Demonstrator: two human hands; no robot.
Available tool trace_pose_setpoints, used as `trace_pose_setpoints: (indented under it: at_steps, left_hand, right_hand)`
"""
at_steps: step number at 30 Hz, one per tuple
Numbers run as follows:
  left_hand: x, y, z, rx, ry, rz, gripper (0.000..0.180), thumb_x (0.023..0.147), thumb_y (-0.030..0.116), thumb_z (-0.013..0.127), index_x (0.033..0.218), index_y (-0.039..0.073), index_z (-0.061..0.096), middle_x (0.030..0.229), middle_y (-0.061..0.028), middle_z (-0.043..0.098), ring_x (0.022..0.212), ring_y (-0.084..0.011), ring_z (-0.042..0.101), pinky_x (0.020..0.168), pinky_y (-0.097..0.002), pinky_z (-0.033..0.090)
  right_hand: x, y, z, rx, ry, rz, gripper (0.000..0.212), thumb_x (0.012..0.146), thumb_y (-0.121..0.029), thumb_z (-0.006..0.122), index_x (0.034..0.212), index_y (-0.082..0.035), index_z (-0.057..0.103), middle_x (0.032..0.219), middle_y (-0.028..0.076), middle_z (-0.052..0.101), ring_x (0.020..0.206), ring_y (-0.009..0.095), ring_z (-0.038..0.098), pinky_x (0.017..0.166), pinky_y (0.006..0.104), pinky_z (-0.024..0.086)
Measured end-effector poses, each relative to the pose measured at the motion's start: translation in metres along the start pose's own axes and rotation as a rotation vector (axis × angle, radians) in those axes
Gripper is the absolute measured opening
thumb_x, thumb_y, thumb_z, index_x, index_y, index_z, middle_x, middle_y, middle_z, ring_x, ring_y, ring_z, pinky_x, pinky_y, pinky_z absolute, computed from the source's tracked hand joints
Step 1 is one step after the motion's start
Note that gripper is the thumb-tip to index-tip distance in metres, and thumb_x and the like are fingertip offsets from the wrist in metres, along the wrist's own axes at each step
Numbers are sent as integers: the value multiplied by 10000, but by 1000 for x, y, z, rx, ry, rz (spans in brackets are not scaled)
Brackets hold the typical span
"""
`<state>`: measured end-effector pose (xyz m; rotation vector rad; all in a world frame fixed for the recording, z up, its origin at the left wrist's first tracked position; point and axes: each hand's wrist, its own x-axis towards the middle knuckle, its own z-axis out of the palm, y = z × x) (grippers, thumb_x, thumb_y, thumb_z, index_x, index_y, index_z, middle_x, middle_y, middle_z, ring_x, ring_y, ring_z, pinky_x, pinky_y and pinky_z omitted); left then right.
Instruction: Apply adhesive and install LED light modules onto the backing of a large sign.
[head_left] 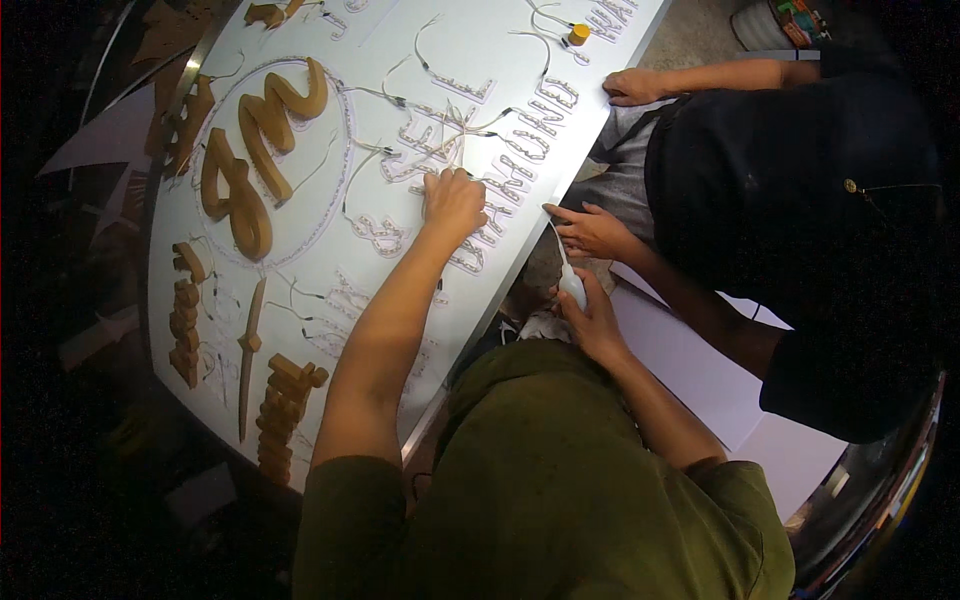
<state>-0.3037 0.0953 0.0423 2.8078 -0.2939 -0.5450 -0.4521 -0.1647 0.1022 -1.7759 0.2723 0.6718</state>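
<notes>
My left hand (455, 208) reaches over the white panel (330, 240), its fingers bunched and pressed down among the wired outline letters (508, 185). Thin white wires (462, 140) rise beside those fingertips; what they pinch, if anything, is hidden. Off the panel's right edge, my right hand (595, 318) is closed around a rounded white handheld piece (573, 287). A pale cord (560, 245) runs up from it towards the panel edge. The exact kind of this white piece cannot be made out.
Thick gold-brown script letters (265, 140) lie inside a ring outline, with more gold lettering (285, 410) nearby. A yellow cylinder (578, 35) stands at the far edge. On the right, a co-worker in black rests one hand (635, 87) and holds another (595, 232) at the edge.
</notes>
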Motion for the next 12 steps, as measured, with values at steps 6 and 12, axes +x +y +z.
trace_pose_setpoints:
  at_steps: [6, 12]
  left_hand:
    - [-2, 1, -3, 7, -7, -11, 183, 723, 236, 838, 889, 180, 790, 1007, -73, 645, 1056, -262, 570, 909, -459, 353]
    - [1, 5, -4, 49, -58, -42, 276, 708, 256, 858, 957, 160, 787, 1065, -82, 665, 1120, -256, 578, 930, -468, 367]
  right_hand:
    - [1, -5, -3, -16, -11, 16, 429, 1072, -279, 574, 1394, -21, 460, 1162, 164, 709, 961, 216, 698, 883, 386, 549]
    - [0, -8, -5, -88, -15, 26, 443, 1066, -292, 588, 1413, -46, 462, 1177, 160, 711, 1019, 230, 698, 923, 376, 543]
